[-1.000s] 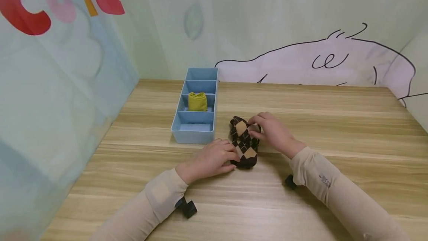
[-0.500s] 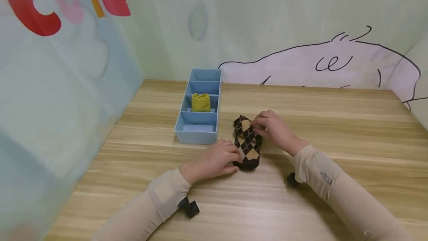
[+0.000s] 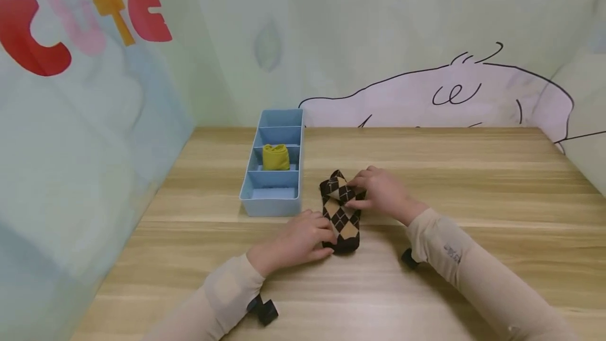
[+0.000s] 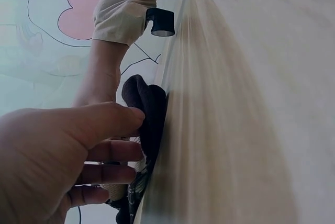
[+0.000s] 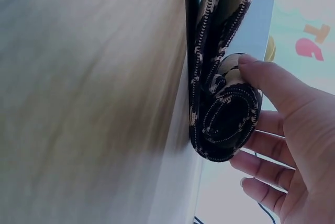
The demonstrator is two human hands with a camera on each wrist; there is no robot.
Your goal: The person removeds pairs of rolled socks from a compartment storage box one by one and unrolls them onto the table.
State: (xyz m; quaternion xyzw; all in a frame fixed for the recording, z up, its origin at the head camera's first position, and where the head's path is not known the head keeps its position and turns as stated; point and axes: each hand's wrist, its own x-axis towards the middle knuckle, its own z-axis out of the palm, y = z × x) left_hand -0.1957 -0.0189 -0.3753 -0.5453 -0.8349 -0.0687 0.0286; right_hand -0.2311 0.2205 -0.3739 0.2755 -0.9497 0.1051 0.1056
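Observation:
A brown, black and tan argyle sock (image 3: 342, 216) lies on the table, its far end rolled over on itself. My right hand (image 3: 384, 193) holds that roll: in the right wrist view the thumb (image 5: 272, 80) lies on top of the coil (image 5: 227, 124) and the fingers reach behind it. My left hand (image 3: 295, 241) rests at the sock's near left edge, fingertips on the flat part. From the left wrist, its thumb (image 4: 112, 122) touches the dark end of the sock (image 4: 146, 106), with the other fingers slightly bent beside it.
Left of the sock stands a blue divided box (image 3: 271, 207) with a row of compartments. A folded yellow cloth item (image 3: 276, 158) sits upright in one of them. A printed backdrop (image 3: 227, 67) rises behind the wooden table (image 3: 426, 151).
The rolled far end of the sock has turned over and now shows as a distinct fold. My right hand shifts slightly with it; the left stays at the near end. The head view moves a little.

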